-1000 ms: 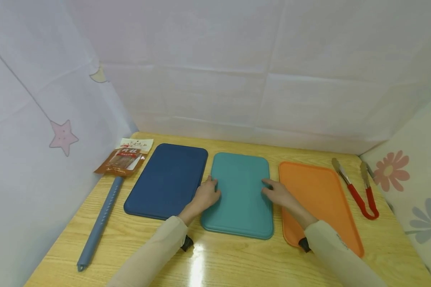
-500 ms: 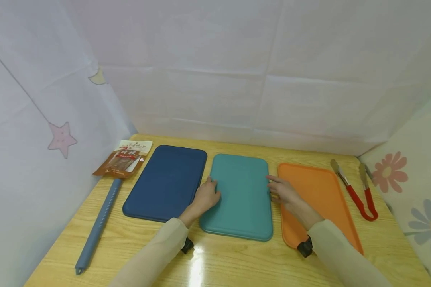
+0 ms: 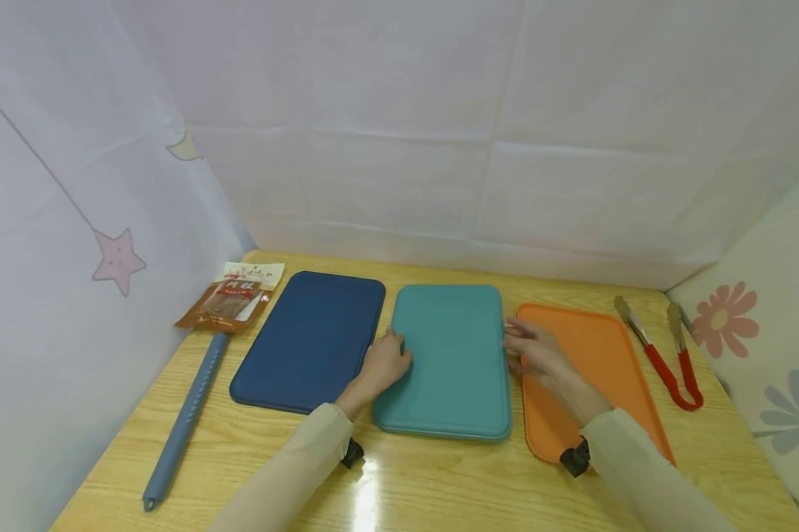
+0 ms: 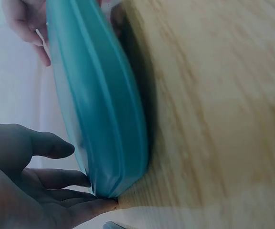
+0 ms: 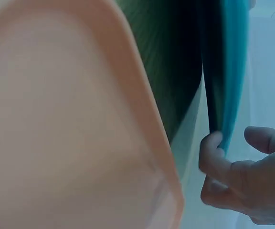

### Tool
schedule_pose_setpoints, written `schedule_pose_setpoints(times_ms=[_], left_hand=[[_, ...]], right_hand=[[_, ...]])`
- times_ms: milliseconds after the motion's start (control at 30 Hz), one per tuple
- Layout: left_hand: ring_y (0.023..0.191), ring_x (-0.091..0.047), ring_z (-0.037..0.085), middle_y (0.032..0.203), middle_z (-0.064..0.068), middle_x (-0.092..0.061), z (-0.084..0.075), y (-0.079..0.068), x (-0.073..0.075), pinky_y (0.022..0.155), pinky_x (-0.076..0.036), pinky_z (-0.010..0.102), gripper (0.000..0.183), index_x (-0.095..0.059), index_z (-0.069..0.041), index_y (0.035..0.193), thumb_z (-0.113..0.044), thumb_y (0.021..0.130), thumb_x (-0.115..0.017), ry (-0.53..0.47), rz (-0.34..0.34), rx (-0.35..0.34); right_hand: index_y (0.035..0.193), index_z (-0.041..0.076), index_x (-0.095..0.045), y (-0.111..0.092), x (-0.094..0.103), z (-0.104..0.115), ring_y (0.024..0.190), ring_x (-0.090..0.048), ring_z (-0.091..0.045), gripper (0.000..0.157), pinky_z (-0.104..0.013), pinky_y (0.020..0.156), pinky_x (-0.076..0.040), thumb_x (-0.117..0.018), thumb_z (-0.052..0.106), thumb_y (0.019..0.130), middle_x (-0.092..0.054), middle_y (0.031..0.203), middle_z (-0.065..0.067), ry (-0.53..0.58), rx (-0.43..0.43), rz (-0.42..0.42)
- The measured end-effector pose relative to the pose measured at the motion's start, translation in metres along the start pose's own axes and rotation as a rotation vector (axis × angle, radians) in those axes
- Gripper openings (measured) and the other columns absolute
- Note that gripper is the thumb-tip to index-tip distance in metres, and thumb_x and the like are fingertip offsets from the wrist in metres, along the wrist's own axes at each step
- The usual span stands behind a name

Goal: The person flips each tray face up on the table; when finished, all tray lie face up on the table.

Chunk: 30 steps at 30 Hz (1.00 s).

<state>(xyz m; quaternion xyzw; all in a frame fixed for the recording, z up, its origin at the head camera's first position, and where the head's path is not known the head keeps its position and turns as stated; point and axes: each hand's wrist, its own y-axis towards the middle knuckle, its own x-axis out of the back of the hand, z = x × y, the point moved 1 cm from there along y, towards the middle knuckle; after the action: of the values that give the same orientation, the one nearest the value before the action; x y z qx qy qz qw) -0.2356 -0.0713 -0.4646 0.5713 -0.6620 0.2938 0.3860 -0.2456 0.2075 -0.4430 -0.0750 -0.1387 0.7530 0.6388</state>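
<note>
Two bare hands work at a teal tray (image 3: 446, 369) lying at the middle of a wood-grain counter (image 3: 432, 480), between a blue tray (image 3: 313, 340) and an orange tray (image 3: 592, 362). The left hand (image 3: 386, 362) rests at the teal tray's left edge, thumb held apart from the fingers, which stretch out fairly straight; the left wrist view shows fingertips against the side wall. Across from it, the right hand (image 3: 539, 351) curls its fingers around the opposite edge. In the right wrist view, they hook that edge from beneath while the thumb stands clear of it, and a dark gap shows under the tray, its right side raised off the counter and slightly tilted. The right forearm passes over the orange tray, which lies flat with its rim up.

Pale sleeves (image 3: 286, 465) cover both forearms, with a black device (image 3: 575, 457) at the right wrist. At far left lies a brown-and-white packet (image 3: 229, 299); a gray-blue bar (image 3: 186, 421) runs from it toward the near side. Whether the bar's far end goes under the packet cannot be told. To the right of the orange tray, red-handled tongs (image 3: 678, 380) lie with their arms spread. Behind hangs pale cloth (image 3: 399, 148), printed at left with a pink star (image 3: 119, 261) and at right with flowers (image 3: 721, 319).
</note>
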Motion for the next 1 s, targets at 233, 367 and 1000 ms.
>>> schedule_pose_setpoints(times_ms=[233,367,1000], left_hand=[[0.088,-0.065,0.04,0.14,0.033,-0.042,-0.004,0.003,-0.002,0.065,-0.052,0.043,0.038,-0.056,0.012,0.127,-0.011,0.097,-0.054,0.0,0.002,-0.012],[0.102,-0.061,0.042,0.143,0.031,-0.04,-0.004,0.005,-0.002,0.071,-0.051,0.043,0.041,-0.053,0.011,0.131,-0.012,0.098,-0.052,-0.053,0.054,0.009],[0.138,-0.03,0.043,0.152,0.031,-0.023,0.0,-0.029,0.011,0.104,-0.037,0.052,0.053,-0.037,0.01,0.143,-0.02,0.102,-0.049,-0.201,0.241,-0.046]], right_hand=[[0.152,0.007,-0.03,-0.004,0.01,0.013,0.092,-0.06,-0.012,0.066,-0.047,0.092,-0.048,-0.06,0.0,0.093,-0.034,0.147,-0.021,-0.02,0.034,0.006],[0.15,0.008,-0.036,-0.008,0.014,0.018,0.091,-0.061,-0.01,0.062,-0.048,0.095,-0.047,-0.062,0.004,0.094,-0.039,0.14,-0.023,-0.101,0.049,0.001],[0.151,0.009,-0.032,-0.015,0.013,0.035,0.081,-0.064,-0.017,0.071,-0.034,0.078,-0.056,-0.068,0.007,0.09,-0.051,0.105,-0.013,-0.159,0.119,0.05]])
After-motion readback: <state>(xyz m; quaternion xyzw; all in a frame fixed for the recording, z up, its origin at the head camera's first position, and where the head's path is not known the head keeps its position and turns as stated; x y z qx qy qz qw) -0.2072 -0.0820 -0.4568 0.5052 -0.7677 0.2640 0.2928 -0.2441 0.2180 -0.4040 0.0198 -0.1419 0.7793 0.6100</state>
